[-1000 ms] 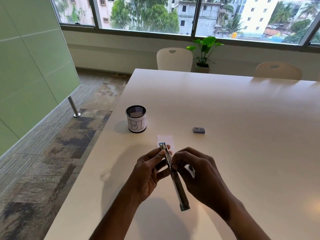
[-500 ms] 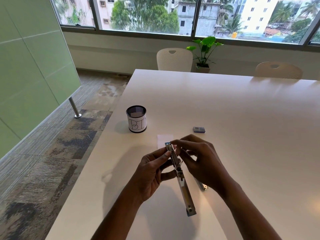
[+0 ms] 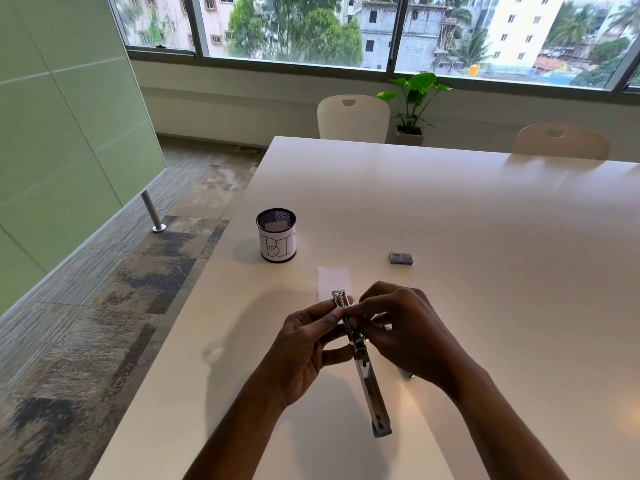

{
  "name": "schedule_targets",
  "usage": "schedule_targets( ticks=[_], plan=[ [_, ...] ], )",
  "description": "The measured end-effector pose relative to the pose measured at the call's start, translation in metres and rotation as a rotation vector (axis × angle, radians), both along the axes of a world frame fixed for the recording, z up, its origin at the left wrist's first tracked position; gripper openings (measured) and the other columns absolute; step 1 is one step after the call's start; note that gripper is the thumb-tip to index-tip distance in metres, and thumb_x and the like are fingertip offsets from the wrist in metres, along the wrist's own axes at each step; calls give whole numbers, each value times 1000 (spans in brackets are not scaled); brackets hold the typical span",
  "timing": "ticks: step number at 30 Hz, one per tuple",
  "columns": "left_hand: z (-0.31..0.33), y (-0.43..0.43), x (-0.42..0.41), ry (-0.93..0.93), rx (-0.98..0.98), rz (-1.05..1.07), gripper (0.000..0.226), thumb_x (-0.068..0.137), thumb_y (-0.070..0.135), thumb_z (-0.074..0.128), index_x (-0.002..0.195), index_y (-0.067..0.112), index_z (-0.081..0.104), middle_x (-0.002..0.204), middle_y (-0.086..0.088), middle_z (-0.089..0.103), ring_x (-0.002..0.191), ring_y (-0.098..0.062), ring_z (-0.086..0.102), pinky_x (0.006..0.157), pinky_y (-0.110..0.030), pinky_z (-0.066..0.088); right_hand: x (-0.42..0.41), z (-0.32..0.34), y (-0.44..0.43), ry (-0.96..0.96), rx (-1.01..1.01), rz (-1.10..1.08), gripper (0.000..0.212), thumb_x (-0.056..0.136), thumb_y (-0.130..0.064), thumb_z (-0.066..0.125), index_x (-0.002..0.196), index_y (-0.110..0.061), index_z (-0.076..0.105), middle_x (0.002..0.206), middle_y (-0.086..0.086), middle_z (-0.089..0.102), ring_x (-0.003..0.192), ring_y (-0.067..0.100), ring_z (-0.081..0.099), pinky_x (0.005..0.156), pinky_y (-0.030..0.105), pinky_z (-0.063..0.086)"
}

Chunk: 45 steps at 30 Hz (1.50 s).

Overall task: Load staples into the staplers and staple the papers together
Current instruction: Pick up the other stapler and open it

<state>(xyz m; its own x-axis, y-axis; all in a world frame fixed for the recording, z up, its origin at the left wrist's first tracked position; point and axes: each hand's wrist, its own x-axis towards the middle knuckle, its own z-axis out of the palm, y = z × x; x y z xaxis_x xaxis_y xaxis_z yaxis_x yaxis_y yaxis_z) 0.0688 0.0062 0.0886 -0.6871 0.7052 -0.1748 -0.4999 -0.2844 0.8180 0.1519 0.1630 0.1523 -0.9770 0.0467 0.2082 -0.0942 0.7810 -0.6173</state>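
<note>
Silver metal stapler [image 3: 367,375], swung open, is lower centre of frame above the white desk [image 3: 450,220]. Left hand [image 3: 301,351] grip clamps its upper half; right hand [image 3: 412,341] grip pinches its upper end.

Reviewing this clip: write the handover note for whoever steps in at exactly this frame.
Left hand: grips the opened stapler near its front end.
Right hand: fingertips pinch at the stapler's front; whether they hold staples cannot be seen.
Paper lies flat on the table just beyond the hands, with the staple box to its right and the bin to its left.
Done: stapler picked up and opened.
Left: finish loading, close it, staple the paper.
</note>
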Motion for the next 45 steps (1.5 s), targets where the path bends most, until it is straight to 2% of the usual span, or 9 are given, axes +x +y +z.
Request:
schedule_targets(
  ticks=[5, 9, 15, 23, 28, 34, 39, 42, 45],
  plan=[
    [1, 1, 3, 4, -7, -13, 28, 92, 18, 57, 114, 13, 73, 116, -17, 73, 107, -27, 71, 75, -41, 62, 0, 3, 3, -39, -37, -9, 18, 89, -14, 72, 106, -19, 75, 96, -8, 70, 89, 5, 69, 81, 24, 60],
    [2, 2, 4, 2, 0, -18, 24, 90, 19, 59, 106, 16, 77, 109, -16, 75, 106, -27, 72, 72, -40, 62, 1, 3, 4, -42, -41, -18, 22, 91, -17, 71, 112, -22, 71, 100, -7, 73, 92, 4, 70, 81, 16, 58],
    [3, 1, 5, 13, -7, -19, 26, 91, 19, 59, 111, 17, 76, 116, -16, 73, 109, -26, 71, 72, -39, 62, 2, 2, 3, -28, 56, -21, 15, 90, -16, 71, 103, -18, 77, 98, -5, 67, 86, 9, 68, 78, 28, 61],
    [0, -1, 11, 18, 2, -51, 23, 92, 22, 61, 108, 19, 77, 112, -14, 75, 107, -25, 72, 69, -35, 61, -3, 3, 8, -150, 90, 54, 14, 90, -16, 71, 104, -19, 71, 103, -5, 64, 90, 8, 67, 78, 26, 61],
    [-2, -3, 10, 13, 9, -53, 23, 90, 22, 63, 109, 19, 76, 109, -14, 75, 106, -26, 72, 71, -36, 61, 0, 0, 8, -124, 93, 56, 13, 91, -14, 70, 104, -17, 70, 102, -6, 64, 91, 7, 66, 78, 24, 60],
    [-1, -5, 6, 27, 16, -43, 25, 89, 23, 65, 111, 17, 76, 107, -11, 75, 99, -24, 73, 76, -42, 61, 3, -5, 9, 15, -123, -44, 15, 91, -12, 70, 95, -25, 67, 106, -11, 67, 100, 2, 66, 78, 21, 59],
    [8, -2, 4, 61, -19, -49, 28, 89, 23, 64, 114, 16, 74, 110, -13, 74, 98, -24, 73, 70, -38, 60, -3, -12, 10, 125, -305, -159, 11, 93, -13, 66, 98, -22, 67, 125, -13, 66, 116, 2, 61, 86, 28, 59],
    [13, 2, 6, 103, -46, -69, 28, 88, 25, 65, 113, 19, 75, 108, -11, 75, 98, -24, 73, 67, -35, 60, -7, -15, 7, 160, -290, -116, 13, 95, -13, 64, 99, -26, 64, 130, -13, 64, 109, -5, 63, 83, 14, 55],
    [16, 5, 6, 111, -53, -80, 27, 87, 25, 66, 112, 20, 76, 107, -12, 76, 99, -26, 73, 65, -35, 61, -11, -20, 5, 202, -301, -103, 12, 95, -14, 65, 99, -25, 64, 119, -10, 69, 102, 3, 68, 81, 18, 57]
  ],
)
